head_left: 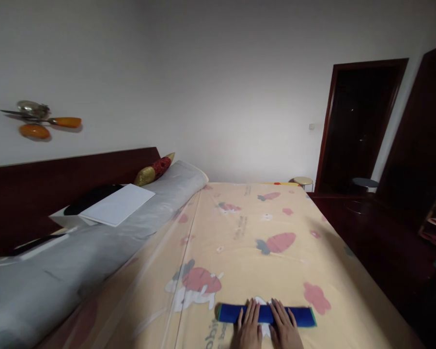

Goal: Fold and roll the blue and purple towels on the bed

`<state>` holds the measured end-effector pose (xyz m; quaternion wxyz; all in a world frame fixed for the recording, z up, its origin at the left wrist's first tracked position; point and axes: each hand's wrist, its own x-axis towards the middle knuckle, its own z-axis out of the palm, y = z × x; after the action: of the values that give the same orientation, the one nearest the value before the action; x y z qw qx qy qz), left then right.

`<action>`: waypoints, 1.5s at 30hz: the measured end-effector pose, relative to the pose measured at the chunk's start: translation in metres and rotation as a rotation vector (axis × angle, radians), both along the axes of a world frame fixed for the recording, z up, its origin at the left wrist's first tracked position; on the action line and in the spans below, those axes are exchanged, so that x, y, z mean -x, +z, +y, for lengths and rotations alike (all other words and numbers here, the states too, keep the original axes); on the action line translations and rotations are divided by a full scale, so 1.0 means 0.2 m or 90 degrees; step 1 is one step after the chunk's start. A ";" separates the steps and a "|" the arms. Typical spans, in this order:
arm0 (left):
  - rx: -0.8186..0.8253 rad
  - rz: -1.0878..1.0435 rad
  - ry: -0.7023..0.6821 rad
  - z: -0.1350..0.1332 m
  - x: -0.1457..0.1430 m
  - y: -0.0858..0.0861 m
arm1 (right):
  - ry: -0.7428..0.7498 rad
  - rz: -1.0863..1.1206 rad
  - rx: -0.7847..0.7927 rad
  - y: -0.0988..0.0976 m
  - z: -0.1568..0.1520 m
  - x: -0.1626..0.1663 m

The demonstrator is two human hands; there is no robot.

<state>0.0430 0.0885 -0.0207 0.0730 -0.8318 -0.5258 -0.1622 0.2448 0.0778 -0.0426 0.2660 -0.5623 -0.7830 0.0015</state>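
Note:
A long, narrow blue cloth [301, 316] with greenish edging at its ends lies crosswise on the patterned bed sheet [240, 257], near the bottom of the view. It looks folded into a flat strip. My left hand [250, 325] rests on it left of the middle, palm down with fingers stretched forward. Beside it, my right hand [285, 327] lies flat on the strip in the same way, fingers pointing ahead. A short stretch of blue shows between the hands. Both wrists run out of the bottom edge.
Along the headboard [76, 169] lies a long grey bolster [105, 247], with a white flat box or board [118, 204] on it. A red and gold cushion [156, 169] leans behind. Beyond the bed's right edge stand a round stool [365, 183] and a dark door [363, 131].

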 end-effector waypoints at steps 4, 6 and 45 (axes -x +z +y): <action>0.011 0.013 -0.012 -0.01 -0.02 0.02 | 0.011 0.014 0.032 0.03 0.00 0.02; 0.042 0.015 -0.007 -0.02 -0.03 0.08 | 0.017 0.021 0.055 0.07 -0.01 0.02; 0.160 0.015 0.230 0.03 0.43 0.22 | 0.016 -0.090 0.221 1.12 -0.08 -0.30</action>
<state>-0.0436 0.0954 0.0236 0.0030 -0.7284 -0.6816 -0.0700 0.3048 0.0617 0.1819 0.1096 -0.5889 -0.7944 0.1003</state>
